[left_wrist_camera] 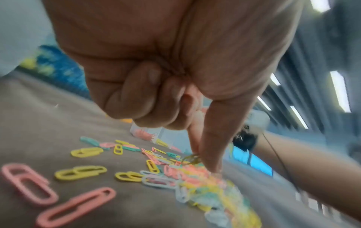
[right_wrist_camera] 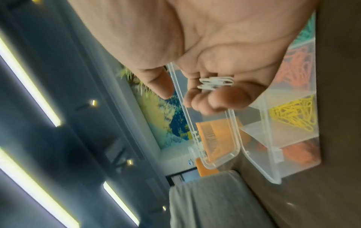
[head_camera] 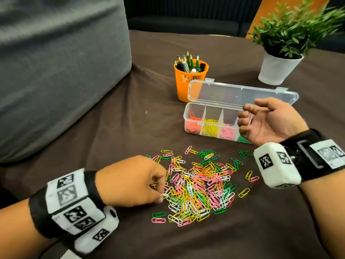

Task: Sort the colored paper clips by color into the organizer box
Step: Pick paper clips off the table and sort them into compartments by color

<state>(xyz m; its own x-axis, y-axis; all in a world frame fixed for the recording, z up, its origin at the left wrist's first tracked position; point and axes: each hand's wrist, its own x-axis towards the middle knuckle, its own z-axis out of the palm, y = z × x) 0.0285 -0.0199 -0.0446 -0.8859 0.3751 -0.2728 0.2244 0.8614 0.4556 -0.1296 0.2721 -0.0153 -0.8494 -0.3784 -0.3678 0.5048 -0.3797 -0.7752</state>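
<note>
A heap of mixed paper clips [head_camera: 197, 187] in pink, yellow, green, white and orange lies on the brown cloth. My left hand [head_camera: 162, 194] is at the heap's left edge, thumb and forefinger pinching one pale clip [left_wrist_camera: 192, 158]. The clear organizer box [head_camera: 188, 116] stands behind the heap with its lid [head_camera: 242, 94] open. Orange, yellow, pink and green clips fill separate compartments. My right hand [head_camera: 249, 114] hovers palm up over the box's right part, its curled fingers cradling a few white clips [right_wrist_camera: 215, 83].
An orange pencil cup [head_camera: 190, 79] stands just behind the box's left end. A potted plant [head_camera: 280, 68] in a white pot is at the back right. A grey cushion [head_camera: 56, 71] borders the cloth on the left.
</note>
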